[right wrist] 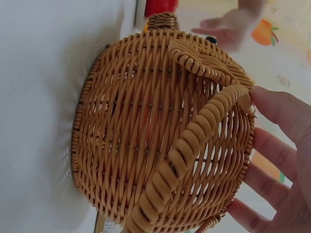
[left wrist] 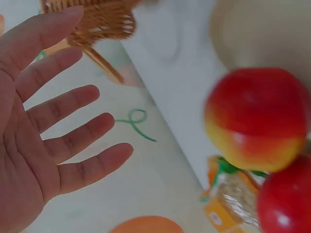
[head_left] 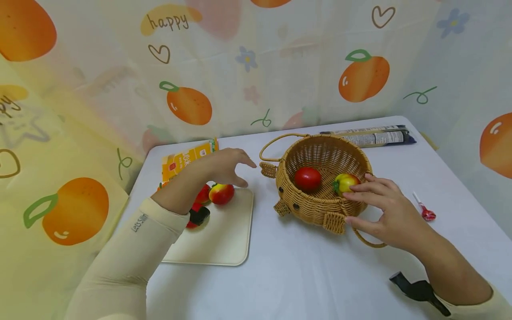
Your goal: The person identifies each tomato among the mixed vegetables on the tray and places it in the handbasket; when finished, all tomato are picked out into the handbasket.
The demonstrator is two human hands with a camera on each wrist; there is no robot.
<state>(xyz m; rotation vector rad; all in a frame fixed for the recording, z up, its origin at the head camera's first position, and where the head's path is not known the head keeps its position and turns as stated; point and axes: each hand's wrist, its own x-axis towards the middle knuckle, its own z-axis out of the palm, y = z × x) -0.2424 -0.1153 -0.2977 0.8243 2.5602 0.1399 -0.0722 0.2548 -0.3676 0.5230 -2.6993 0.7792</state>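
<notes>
Two fruits (head_left: 307, 179) lie inside the basket (head_left: 311, 212); the right grip (head_left: 400, 218), relaxed, touches it, the left grip (head_left: 224, 166) hangs spread.

Free to pass over the surface (head_left: 265, 242) between tray (head_left: 224, 253) and basket (head_left: 316, 215); obstructed farther back by the looped handle (head_left: 269, 143) and woven fin (head_left: 268, 170).

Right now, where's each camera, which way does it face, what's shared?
Head: on the head, facing forward and down at basket and tray; left hand, right hand and sleeves show.
Left wrist: on that wrist, facing red-yellow fruit and part of the basket; the left hand's spread fingers show.
Right wrist: on that wrist, facing the basket's woven side; right hand's fingers at its rim.
All views share the basket and left hand.
</notes>
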